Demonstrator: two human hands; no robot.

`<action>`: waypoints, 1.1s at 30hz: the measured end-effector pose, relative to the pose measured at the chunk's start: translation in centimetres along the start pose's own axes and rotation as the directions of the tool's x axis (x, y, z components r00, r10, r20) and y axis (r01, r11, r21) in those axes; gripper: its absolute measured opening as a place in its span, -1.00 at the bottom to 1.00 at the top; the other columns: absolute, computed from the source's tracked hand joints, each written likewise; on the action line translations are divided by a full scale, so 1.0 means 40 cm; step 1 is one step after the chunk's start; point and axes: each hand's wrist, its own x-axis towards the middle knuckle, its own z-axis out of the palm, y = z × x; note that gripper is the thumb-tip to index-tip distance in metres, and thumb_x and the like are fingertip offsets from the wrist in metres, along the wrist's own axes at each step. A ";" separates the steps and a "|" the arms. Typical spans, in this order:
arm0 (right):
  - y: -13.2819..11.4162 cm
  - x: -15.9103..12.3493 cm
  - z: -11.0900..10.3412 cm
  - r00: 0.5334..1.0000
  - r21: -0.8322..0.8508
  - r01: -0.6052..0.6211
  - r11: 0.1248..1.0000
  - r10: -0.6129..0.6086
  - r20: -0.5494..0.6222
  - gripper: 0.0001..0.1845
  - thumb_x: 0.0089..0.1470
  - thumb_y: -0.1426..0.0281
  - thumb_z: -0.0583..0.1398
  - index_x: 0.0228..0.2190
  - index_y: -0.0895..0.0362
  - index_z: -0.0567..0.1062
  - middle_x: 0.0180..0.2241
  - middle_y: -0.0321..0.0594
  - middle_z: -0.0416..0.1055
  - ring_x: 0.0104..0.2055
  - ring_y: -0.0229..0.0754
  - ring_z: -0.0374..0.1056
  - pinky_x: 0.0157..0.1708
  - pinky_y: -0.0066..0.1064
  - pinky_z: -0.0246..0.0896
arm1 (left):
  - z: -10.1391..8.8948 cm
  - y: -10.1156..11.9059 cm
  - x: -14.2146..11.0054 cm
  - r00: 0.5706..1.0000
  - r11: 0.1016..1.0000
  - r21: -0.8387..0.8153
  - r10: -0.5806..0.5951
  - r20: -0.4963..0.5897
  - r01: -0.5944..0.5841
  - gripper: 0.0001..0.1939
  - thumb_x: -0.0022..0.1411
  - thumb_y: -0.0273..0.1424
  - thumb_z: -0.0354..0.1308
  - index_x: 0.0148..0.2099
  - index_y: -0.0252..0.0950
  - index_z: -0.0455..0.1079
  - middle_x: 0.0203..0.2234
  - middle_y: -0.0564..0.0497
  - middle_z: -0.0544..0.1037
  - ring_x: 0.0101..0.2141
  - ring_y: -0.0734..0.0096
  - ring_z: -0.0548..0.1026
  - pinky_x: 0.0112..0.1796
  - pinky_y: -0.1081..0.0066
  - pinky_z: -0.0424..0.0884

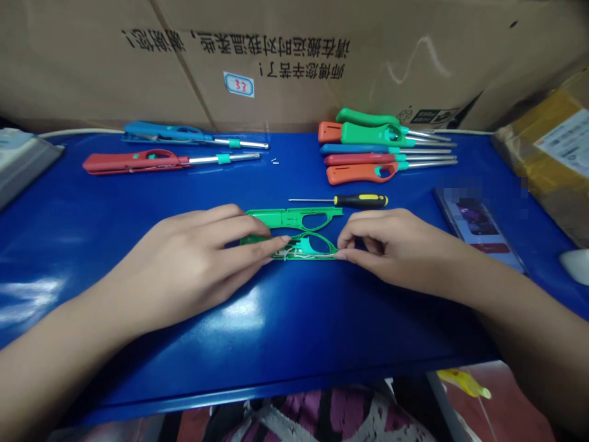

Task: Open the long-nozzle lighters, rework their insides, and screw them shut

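Observation:
The lower green lighter casing half (322,237) lies open side up on the blue table, with a teal trigger (304,245), a thin pale wire (317,255) and small inner parts in it. My left hand (197,261) is closed on its left end, fingertips pressing by the inner parts; the hand hides that end. At the right end, my right hand (391,245) pinches with thumb and forefinger where the wire runs out. A second green casing half (276,218) lies just behind, its hollow side up. Behind that rests a black and yellow screwdriver (361,201).
At the back left lie a blue lighter (161,132) and a red lighter (133,161) with metal tubes. Several long lighters (359,172) are lined up at the back right. A phone (478,227) lies right. A cardboard box (285,61) stands along the back edge.

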 end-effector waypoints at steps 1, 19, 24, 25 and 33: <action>0.000 0.000 0.000 1.000 0.003 0.002 1.000 -0.002 -0.001 -0.85 0.26 0.41 0.23 -0.35 0.11 0.61 -0.48 -0.36 0.45 -0.53 -0.33 0.17 -0.42 -0.39 0.06 | 0.000 0.004 0.002 1.000 0.999 0.027 0.018 0.010 -0.018 -0.67 0.52 -0.36 0.11 0.23 -0.14 0.53 -0.07 -0.05 0.68 -0.15 0.17 0.60 -0.16 0.21 0.52; 0.003 0.002 -0.002 1.000 0.026 -0.011 1.000 0.010 0.019 -0.84 0.26 0.39 0.24 -0.36 0.11 0.60 -0.49 -0.39 0.42 -0.53 -0.35 0.16 -0.43 -0.40 0.05 | 0.010 0.027 0.001 0.992 0.979 0.163 0.125 0.009 -0.125 -0.68 0.57 -0.42 0.02 0.18 -0.29 0.53 -0.04 -0.09 0.67 -0.16 0.15 0.58 -0.30 0.24 0.42; 0.005 0.000 0.000 1.000 0.001 0.002 1.000 -0.002 0.001 -0.85 0.26 0.39 0.24 -0.36 0.10 0.60 -0.55 -0.41 0.34 -0.55 -0.34 0.15 -0.43 -0.40 0.05 | -0.001 0.022 0.003 0.993 0.981 0.152 0.122 0.003 -0.121 -0.69 0.58 -0.42 -0.01 0.08 -0.28 0.57 -0.05 -0.03 0.69 -0.15 0.19 0.59 -0.27 0.23 0.46; 0.004 -0.001 0.001 1.000 -0.003 0.006 1.000 -0.006 -0.003 -0.85 0.25 0.39 0.24 -0.36 0.10 0.61 -0.56 -0.41 0.32 -0.55 -0.33 0.14 -0.43 -0.40 0.04 | -0.002 0.021 0.003 0.993 0.981 0.154 0.121 0.005 -0.120 -0.69 0.59 -0.42 -0.02 0.08 -0.28 0.58 -0.05 -0.03 0.69 -0.15 0.19 0.59 -0.26 0.22 0.47; 0.007 -0.001 0.003 0.999 -0.020 0.039 0.999 -0.039 -0.020 -0.85 0.25 0.41 0.25 -0.38 0.10 0.58 -0.50 -0.36 0.39 -0.48 -0.29 0.25 -0.40 -0.38 0.12 | 0.006 0.013 -0.004 0.990 0.977 0.156 0.136 0.048 -0.142 -0.69 0.57 -0.46 0.00 0.13 -0.32 0.55 -0.06 -0.05 0.70 -0.11 0.12 0.63 -0.27 0.19 0.53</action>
